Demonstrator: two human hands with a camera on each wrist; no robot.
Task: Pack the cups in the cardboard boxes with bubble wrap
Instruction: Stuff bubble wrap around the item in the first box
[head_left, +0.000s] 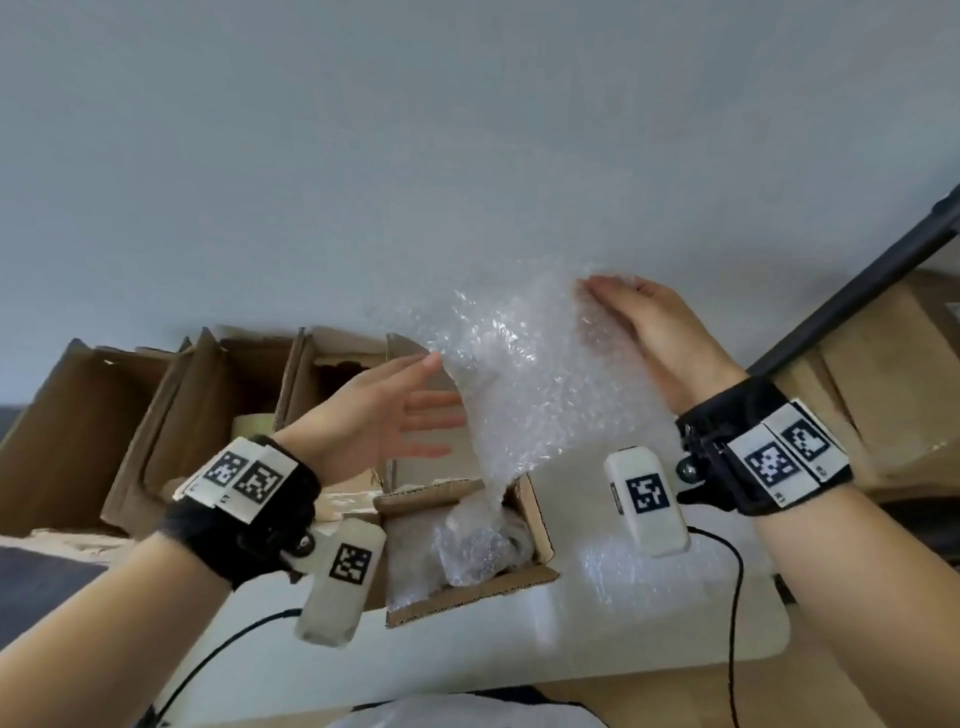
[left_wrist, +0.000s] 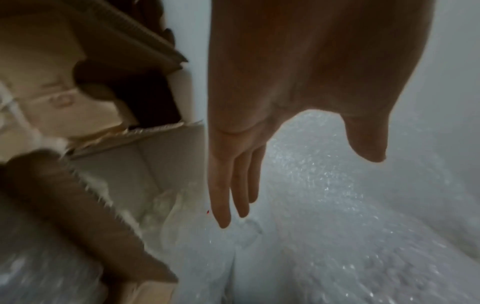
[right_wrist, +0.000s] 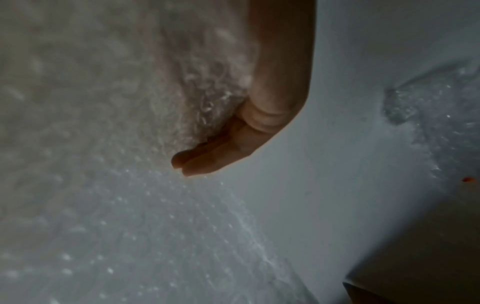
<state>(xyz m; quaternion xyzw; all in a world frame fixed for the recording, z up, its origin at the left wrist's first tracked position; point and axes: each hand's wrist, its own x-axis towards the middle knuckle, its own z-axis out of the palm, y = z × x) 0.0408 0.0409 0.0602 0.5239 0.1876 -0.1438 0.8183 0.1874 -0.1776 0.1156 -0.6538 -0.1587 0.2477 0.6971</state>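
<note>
The bubble wrap sheet (head_left: 524, 374) is clear with a whitish sheen, dotted all over with small glinting bubbles. The small cardboard box (head_left: 535, 519) is brown with a paler corrugated edge, as are the larger cardboard boxes (head_left: 171, 415). The bench (head_left: 597, 623) is white. Both wrist straps (head_left: 727, 431) are black, carrying white tags printed with black-and-white square marker patterns. The wall (head_left: 363, 156) is pale grey-blue.

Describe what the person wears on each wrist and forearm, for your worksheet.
The forearms are bare, with no sleeves. The left hand and right hand each have a black wrist strap with white square-code tags, plus a white camera block with its own code tag and a black cable.
</note>
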